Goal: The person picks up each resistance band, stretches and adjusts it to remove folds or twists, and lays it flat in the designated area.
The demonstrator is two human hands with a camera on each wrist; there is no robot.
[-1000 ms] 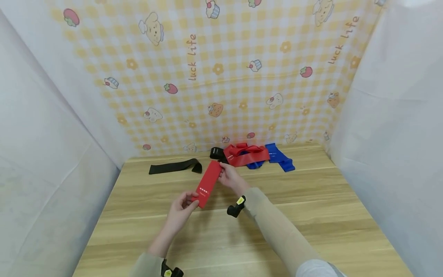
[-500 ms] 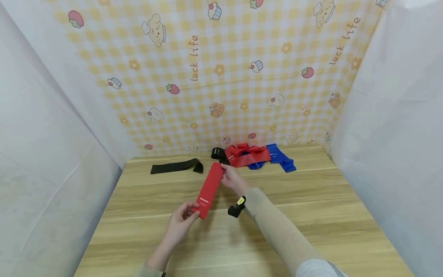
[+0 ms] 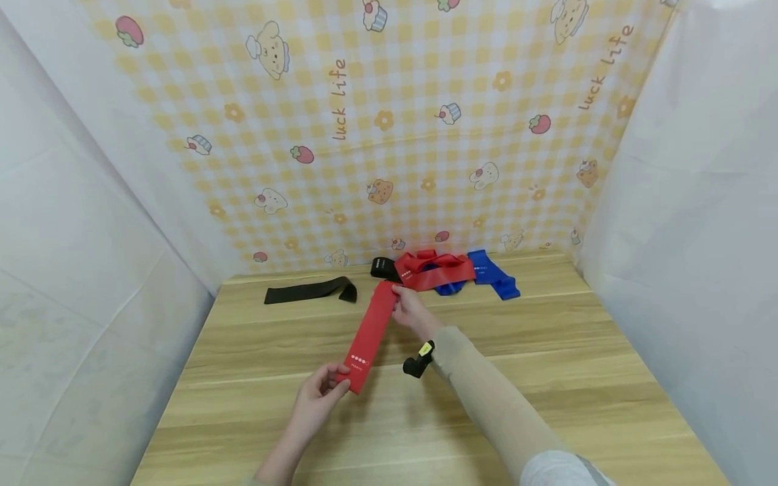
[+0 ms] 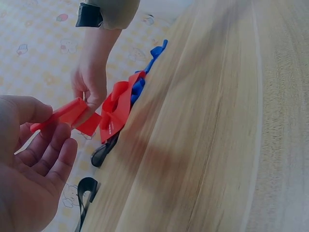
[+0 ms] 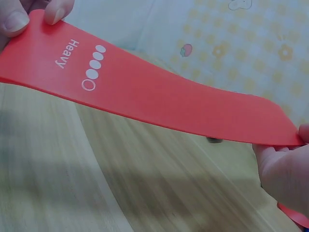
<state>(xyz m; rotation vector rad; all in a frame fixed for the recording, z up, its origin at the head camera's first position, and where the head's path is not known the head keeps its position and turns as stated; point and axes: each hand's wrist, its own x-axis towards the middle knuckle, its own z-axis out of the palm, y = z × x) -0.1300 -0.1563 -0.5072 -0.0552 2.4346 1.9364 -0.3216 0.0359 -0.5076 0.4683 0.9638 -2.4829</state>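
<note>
A flat red resistance band [image 3: 372,327], printed with "Heavy" and a row of dots, stretches slantwise above the table between both hands. My left hand [image 3: 317,397] pinches its near, printed end between thumb and fingers. At the far end my right hand [image 3: 413,314] grips the band. The right wrist view shows the red band [image 5: 178,106] running smooth from the left fingers [image 5: 12,19] to the right hand [image 5: 287,171]. In the left wrist view part of the band lies hidden behind the left hand [image 4: 34,169].
Along the back of the wooden table [image 3: 498,378] lie a black band [image 3: 304,291], a rolled black band [image 3: 383,268], a heap of red bands [image 3: 446,275] and blue bands [image 3: 495,275]. A checked cloth [image 3: 383,155] hangs behind, white sheets [image 3: 681,202] at the sides.
The near end of the red band has moved down toward me with my left hand, so the band now spans longer. My right hand has shifted slightly right, still holding the far end.
</note>
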